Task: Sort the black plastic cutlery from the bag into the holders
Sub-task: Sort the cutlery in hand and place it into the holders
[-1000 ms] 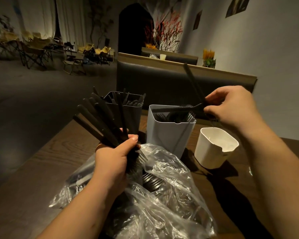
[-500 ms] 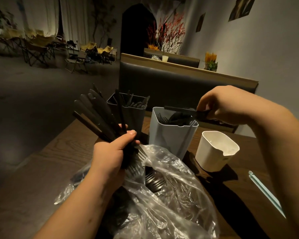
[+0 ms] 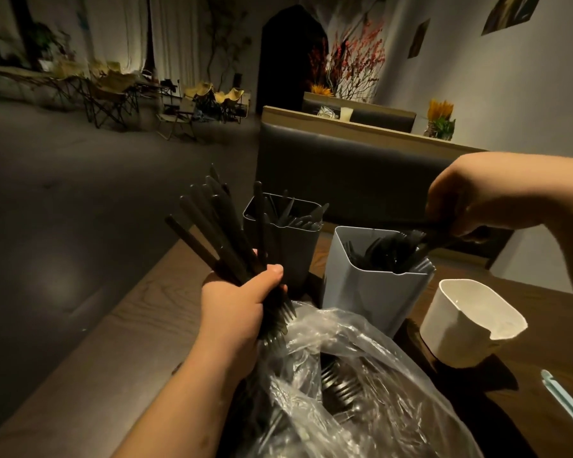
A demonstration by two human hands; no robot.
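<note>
Left hand point(image 3: 242, 312) clamps fork bundle point(image 3: 219, 233), tines down over plastic bag point(image 3: 361, 391): stock ready for feeding. Right hand point(image 3: 477, 200) pinches one black piece point(image 3: 427, 241) at rim of pale grey holder point(image 3: 374, 289), likely adding it to like pieces inside.

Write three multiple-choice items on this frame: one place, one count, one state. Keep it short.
1. The right hand holds its cutlery piece over: A the pale grey holder; B a plate; C the floor.
2. Holders standing on the table: A two; B three; C five.
3. The left hand: A lies flat; B hangs idle; C grips a cutlery bundle.
Answers: 1 A, the piece meets that holder's rim. 2 B, dark holder, pale grey and white holder. 3 C, the hand wraps the handles.
</note>
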